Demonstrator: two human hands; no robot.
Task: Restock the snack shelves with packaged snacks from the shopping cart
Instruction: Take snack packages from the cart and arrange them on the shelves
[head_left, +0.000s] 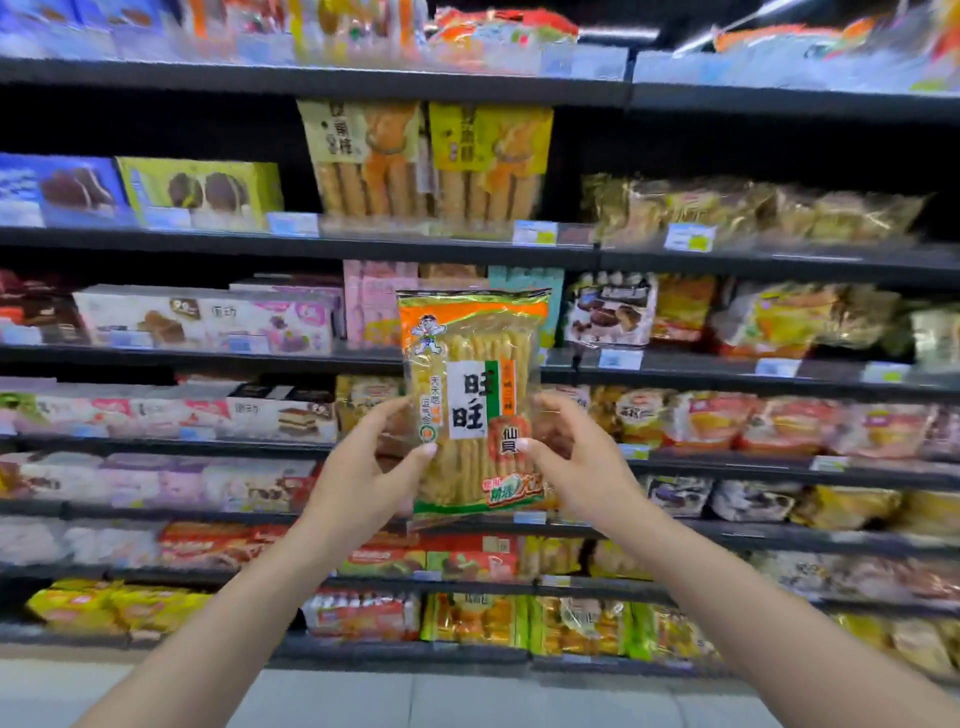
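Orange-and-green crinkly plastic: rice cracker pack, held upright, label outward, in front of the snack shelves. Gripped low on both side edges: left hand on the left edge, thumb laid across the front film, fingers tucked behind; right hand on the right edge, thumb tip on the front near the red seal, fingers curled round the back. Both hands closed on the pack, neither free. Pack's top half standing clear above the hands, bottom seam just below the thumbs.

Step in hand, by the look of it: carrying one pack up to the shelving, slot not yet reached. Held in the air in front of the middle tiers, touching no shelf so far as can be told. Shopping cart out of view.

Likely home: beside the two tall yellow packs of similar stick-shaped crackers, two tiers up, directly above; dark gaps visible to either side of them. Whether that product truly matches, hard to say through the blur.

Next move calls for: lifting the pack higher, keeping it upright, easing the bottom edge over the shelf lip and past the price tags, then sliding it back without knocking the neighbours over. Thin film, brittle contents: light squeeze only.
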